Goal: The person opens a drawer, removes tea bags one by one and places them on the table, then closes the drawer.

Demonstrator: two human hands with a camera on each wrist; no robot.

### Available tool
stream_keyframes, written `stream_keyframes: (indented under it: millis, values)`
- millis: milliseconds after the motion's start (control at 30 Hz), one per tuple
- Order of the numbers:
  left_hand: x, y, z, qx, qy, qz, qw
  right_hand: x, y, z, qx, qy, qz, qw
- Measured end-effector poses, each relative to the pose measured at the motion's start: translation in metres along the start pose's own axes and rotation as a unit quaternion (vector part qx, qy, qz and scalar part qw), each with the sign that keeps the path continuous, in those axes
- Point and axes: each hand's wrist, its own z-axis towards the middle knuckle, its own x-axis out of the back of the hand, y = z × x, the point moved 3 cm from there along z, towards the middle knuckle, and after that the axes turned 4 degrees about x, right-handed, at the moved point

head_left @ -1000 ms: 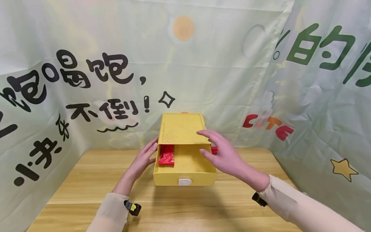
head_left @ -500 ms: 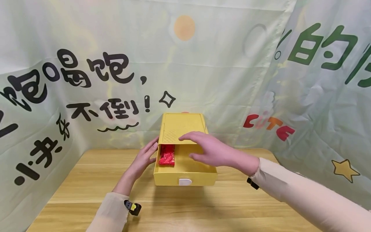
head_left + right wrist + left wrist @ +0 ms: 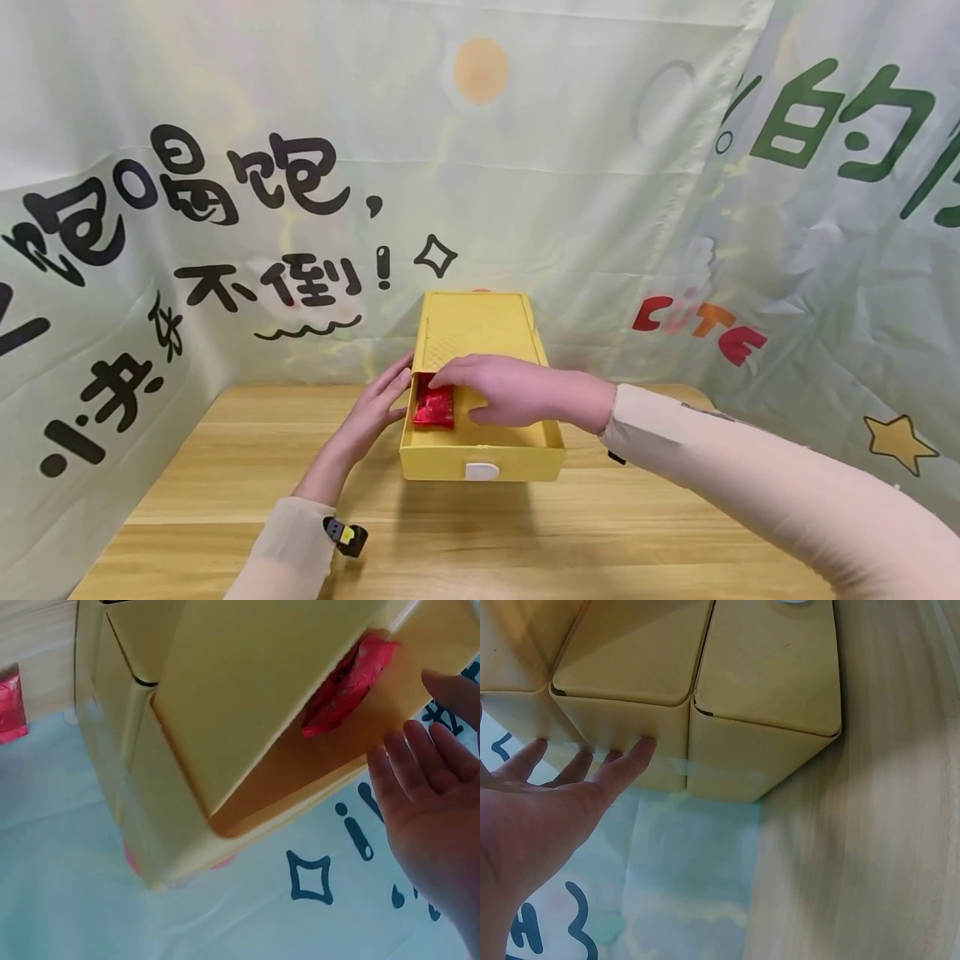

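A yellow drawer cabinet (image 3: 480, 329) stands on the table with its top drawer (image 3: 442, 465) pulled out towards me. Inside that drawer, at its left side, lies a shiny red packet (image 3: 433, 408). My left hand (image 3: 371, 415) rests against the cabinet's left side; in the left wrist view its fingertips (image 3: 646, 746) touch the yellow wall. Over the drawer's opening hovers my right hand (image 3: 510, 390), thumb and fingers spread, fingertips overlapping the packet in the head view. The right wrist view has the packet (image 3: 351, 686) apart from this hand, which holds nothing.
Another red packet (image 3: 11, 709) lies on the wooden table (image 3: 247, 467) to the right of the cabinet, hidden behind my right arm in the head view. A printed cloth (image 3: 585, 208) hangs behind and on both sides. The drawer has a white handle (image 3: 482, 472).
My right hand has moved left from the cabinet's right side, across the open drawer, to the red packet inside. The left hand has stayed at the cabinet's side.
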Motion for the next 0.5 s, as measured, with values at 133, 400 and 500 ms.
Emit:
stream_keyframes:
  millis: [133,400,500]
  values:
    - [0.0,-0.001,0.0,0.001,-0.002,0.001,1.0,-0.007,-0.005,0.008,-0.006,-0.062,-0.033,0.9975]
    - [0.0,-0.001,0.001,0.002,0.0,-0.003,1.0,-0.023,-0.005,0.022,-0.025,-0.162,-0.136,0.977]
    - [0.002,-0.001,0.001,0.001,-0.004,0.0,1.0,-0.026,-0.005,0.027,-0.017,-0.172,-0.182,0.9679]
